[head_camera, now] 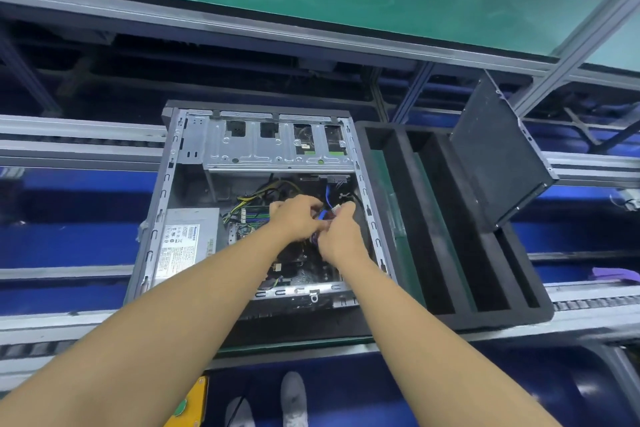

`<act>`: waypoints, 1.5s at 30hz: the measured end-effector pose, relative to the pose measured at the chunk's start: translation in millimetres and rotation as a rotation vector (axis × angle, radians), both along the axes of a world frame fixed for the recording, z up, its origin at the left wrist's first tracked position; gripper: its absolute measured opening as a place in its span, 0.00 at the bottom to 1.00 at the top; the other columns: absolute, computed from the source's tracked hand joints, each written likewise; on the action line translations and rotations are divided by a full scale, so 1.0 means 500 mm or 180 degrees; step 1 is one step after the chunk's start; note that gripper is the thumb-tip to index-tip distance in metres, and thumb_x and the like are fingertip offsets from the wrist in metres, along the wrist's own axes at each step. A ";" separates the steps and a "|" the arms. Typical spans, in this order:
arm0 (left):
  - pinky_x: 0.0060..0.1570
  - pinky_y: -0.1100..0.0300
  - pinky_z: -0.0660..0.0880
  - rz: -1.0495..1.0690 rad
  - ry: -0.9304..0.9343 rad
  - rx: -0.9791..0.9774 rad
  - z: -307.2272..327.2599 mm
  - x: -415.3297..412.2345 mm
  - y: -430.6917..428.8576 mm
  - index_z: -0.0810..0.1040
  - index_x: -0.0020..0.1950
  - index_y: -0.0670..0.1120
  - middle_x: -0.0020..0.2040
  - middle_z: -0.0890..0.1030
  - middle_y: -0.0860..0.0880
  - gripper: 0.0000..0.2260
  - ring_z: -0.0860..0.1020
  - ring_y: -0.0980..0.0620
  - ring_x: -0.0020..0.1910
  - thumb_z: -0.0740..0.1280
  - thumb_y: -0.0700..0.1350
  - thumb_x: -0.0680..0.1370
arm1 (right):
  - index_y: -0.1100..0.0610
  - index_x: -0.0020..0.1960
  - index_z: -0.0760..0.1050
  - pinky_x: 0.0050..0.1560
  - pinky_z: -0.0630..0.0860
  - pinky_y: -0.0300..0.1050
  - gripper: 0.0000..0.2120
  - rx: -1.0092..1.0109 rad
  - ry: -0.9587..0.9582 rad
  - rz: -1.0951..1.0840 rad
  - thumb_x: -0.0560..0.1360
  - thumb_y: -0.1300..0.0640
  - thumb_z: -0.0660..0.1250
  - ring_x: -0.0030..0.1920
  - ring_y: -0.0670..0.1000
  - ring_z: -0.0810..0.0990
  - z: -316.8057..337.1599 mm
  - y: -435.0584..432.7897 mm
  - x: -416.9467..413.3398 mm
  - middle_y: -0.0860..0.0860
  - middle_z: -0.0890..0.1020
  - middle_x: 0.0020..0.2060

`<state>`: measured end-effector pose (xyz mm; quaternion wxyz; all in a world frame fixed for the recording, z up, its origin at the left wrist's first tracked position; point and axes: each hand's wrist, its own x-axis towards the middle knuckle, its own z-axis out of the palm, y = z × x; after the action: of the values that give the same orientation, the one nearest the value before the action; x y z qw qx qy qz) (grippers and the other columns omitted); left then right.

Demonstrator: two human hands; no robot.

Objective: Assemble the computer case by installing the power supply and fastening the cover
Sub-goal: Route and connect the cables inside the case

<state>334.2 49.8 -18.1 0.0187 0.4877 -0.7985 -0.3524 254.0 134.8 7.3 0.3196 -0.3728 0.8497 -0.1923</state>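
Inside open computer case point(162, 184), left hand point(298, 217) curls round blue cables point(328, 196); right hand point(341, 239) pinches white connector point(336, 209). Power supply point(187, 239) sits at near-left corner; cover point(498, 156) leans alongside, detached

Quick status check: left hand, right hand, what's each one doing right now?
Left hand: fingers curled around the blue cable.
Right hand: fingers pinch the white connector.

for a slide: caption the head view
Left hand and right hand grip cables inside the open computer case beside the power supply.
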 end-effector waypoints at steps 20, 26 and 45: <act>0.37 0.56 0.81 0.3230 0.2728 -0.0084 0.179 0.338 0.079 0.83 0.49 0.50 0.44 0.85 0.52 0.18 0.83 0.57 0.40 0.57 0.33 0.75 | 0.47 0.51 0.72 0.39 0.71 0.44 0.08 -0.1209 -0.0771 0.1895 0.76 0.60 0.62 0.44 0.48 0.80 0.156 -0.067 0.280 0.46 0.82 0.45; 0.29 0.64 0.76 0.4099 0.3124 -0.0103 0.161 0.540 0.180 0.83 0.49 0.43 0.40 0.86 0.49 0.17 0.84 0.55 0.35 0.56 0.31 0.74 | 0.46 0.50 0.72 0.38 0.75 0.42 0.11 -0.0835 -0.1654 0.2405 0.75 0.62 0.62 0.40 0.49 0.84 0.155 -0.039 0.498 0.48 0.83 0.41; 0.55 0.52 0.74 0.4030 -0.1336 0.0349 -0.116 1.249 0.504 0.78 0.60 0.47 0.62 0.79 0.43 0.10 0.77 0.42 0.61 0.63 0.40 0.80 | 0.60 0.54 0.74 0.29 0.71 0.41 0.07 0.0628 -0.2121 0.2829 0.83 0.66 0.58 0.31 0.49 0.74 -0.017 0.178 1.081 0.55 0.79 0.39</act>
<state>958.9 301.7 -76.3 0.0413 0.9207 -0.3258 -0.2110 794.5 223.9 -1.1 0.6543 -0.5823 0.4781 -0.0661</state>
